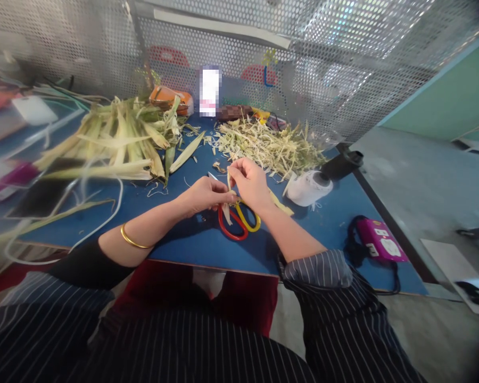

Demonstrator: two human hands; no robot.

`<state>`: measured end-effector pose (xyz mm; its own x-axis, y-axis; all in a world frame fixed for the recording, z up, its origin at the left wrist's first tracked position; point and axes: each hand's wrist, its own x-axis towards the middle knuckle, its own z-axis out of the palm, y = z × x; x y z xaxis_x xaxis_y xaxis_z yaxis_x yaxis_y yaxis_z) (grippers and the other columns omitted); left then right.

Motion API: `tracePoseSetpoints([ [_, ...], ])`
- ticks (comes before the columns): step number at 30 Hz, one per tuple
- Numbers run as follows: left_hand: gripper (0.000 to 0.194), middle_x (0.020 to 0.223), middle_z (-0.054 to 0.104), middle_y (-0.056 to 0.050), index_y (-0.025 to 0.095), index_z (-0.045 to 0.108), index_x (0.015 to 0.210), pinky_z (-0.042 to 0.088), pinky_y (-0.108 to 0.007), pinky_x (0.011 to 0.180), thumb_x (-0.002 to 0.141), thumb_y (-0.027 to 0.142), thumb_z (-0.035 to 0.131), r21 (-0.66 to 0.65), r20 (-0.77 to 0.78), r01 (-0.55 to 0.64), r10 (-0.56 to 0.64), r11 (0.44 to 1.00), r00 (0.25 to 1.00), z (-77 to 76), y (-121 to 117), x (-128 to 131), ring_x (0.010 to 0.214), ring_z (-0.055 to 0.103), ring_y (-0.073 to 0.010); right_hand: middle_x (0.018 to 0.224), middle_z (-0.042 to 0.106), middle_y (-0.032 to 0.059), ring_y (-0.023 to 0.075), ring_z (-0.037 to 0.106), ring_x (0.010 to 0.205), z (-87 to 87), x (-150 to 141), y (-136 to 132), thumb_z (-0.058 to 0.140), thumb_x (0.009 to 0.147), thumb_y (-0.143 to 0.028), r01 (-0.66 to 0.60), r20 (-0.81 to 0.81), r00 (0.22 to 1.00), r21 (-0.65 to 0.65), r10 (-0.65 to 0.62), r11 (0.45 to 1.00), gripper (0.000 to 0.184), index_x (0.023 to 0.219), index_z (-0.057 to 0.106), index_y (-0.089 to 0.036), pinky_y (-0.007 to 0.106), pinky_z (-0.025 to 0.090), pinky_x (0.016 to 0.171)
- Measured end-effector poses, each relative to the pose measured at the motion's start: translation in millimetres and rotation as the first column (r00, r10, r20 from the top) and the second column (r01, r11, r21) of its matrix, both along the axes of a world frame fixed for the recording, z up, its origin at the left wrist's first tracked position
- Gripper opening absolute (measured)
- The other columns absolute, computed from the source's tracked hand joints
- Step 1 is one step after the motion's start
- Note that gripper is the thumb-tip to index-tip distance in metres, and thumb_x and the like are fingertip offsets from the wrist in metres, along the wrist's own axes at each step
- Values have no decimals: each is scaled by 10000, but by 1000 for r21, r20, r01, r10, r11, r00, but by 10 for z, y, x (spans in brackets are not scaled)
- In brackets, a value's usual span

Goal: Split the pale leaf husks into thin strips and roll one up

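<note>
Over the blue table my left hand (207, 196) pinches a pale strip of corn husk (230, 181) between thumb and fingers. My right hand (252, 183), also closed, grips the strip's upper end close beside it. Below both hands lie scissors (244, 231) with one red and one yellow handle; their blades are mostly hidden by my left hand. A loose pile of shredded husk (267, 143) spreads beyond my right hand. To the left, a bundle of long husk leaves (120, 133) is stacked, and a single leaf (187, 151) rests apart from it.
A white spool of thread (309, 189) lies beside a black cylinder (343, 164) at the right. Near the table's right edge sits a purple power box (381, 240) with a black cable. A white cable (117, 205) loops at left. Perforated metal mesh (231, 48) stands behind.
</note>
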<state>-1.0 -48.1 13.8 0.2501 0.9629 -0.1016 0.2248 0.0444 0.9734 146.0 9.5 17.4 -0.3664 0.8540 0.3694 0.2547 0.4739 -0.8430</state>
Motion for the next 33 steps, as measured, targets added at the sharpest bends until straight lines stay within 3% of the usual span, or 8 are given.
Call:
tracePoseSetpoints([
  [9,248,525,598,-20,144,684,599,371,-221,476,721,360,698,-37,13,79,-78,996,997,42,-44,45,459,471,-78,606,549,-35,117,527,570,48,2,-71,489,900,-313,20,26,999,4,-20,1000,142,788,502,-226,292,446,684],
  [15,216,549,595,-19,139,719,703,342,-225,463,721,354,713,-55,191,-166,173,985,966,64,12,-19,464,473,-70,695,599,-2,124,565,665,66,100,120,542,854,-504,29,-49,998,-125,-35,992,318,770,578,-199,276,442,683],
  [18,233,558,604,-30,141,686,653,327,-231,453,719,362,722,-56,210,-242,249,969,946,63,42,-61,464,495,-73,607,559,-17,111,521,571,77,138,165,609,794,-536,-88,-38,996,-300,80,950,364,708,596,-182,272,429,626],
  [20,242,559,610,-34,144,665,619,334,-232,453,721,356,721,-57,196,-247,253,967,947,65,50,-69,460,508,-76,565,537,-36,101,491,525,65,132,159,664,761,-465,-131,-43,991,-314,124,940,302,696,592,-179,262,414,592],
  [24,184,550,617,-35,134,717,707,363,-234,469,742,314,699,-81,176,-203,214,976,961,75,46,-52,446,503,-75,518,518,-47,106,468,493,-11,94,136,647,774,-381,-5,65,998,-144,15,990,229,677,573,-188,258,379,555],
  [27,172,560,627,-41,133,734,733,375,-234,476,736,303,707,-127,206,-227,249,966,946,61,54,-56,446,503,-72,630,594,-3,143,534,592,-38,93,116,582,840,-381,94,237,964,115,-119,989,209,750,610,-195,293,403,622],
  [30,218,622,660,-57,133,735,778,398,-226,486,734,345,716,-187,277,-277,321,942,905,18,81,-81,477,535,-76,937,647,73,203,582,874,5,106,50,519,898,-318,100,283,913,543,-294,834,182,932,657,-205,360,401,800],
  [33,275,601,646,-39,124,695,708,434,-228,508,674,389,763,-229,356,-340,403,912,843,-31,112,-98,497,550,-87,928,637,57,186,556,882,51,82,-57,470,930,-237,-207,411,880,784,-239,586,197,1010,649,-224,373,360,856],
])
